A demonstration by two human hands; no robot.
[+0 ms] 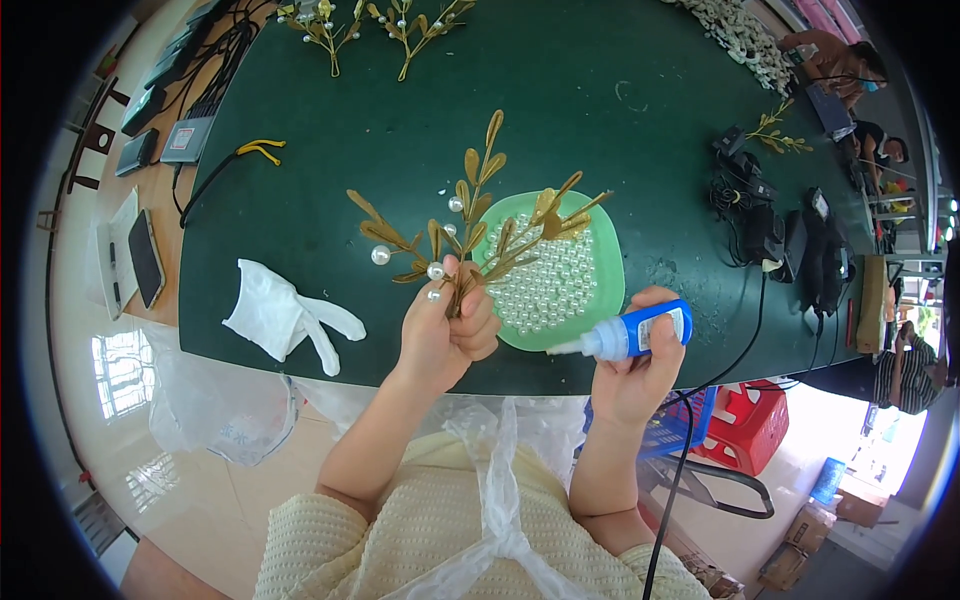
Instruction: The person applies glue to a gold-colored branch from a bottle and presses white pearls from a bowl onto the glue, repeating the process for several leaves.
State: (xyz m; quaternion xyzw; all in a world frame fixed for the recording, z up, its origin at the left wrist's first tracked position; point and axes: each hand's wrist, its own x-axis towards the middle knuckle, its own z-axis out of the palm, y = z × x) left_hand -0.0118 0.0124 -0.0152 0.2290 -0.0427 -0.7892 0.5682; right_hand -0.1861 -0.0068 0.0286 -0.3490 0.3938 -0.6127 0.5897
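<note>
My left hand [452, 320] is closed round the stem of a gold artificial leaf branch [481, 168], which fans upward from my fist. Several white pearl beads [380, 255] sit on its left twigs. In my right hand [640, 370] is a blue glue bottle [655, 330], tilted on its side with its pale nozzle pointing left, toward the branch. Behind the branch, a light green tray [612, 262] holds many loose pearl beads [545, 290]. The branch's right twigs overlap the tray and hide part of it.
A white glove [275, 310] lies left on the green table [330, 180]. More gold branches [405, 40] are at the far edge, another [778, 130] at right near black power adapters [765, 235]. A phone [146, 258] rests far left. A red stool [745, 430] stands below right; other people sit beyond.
</note>
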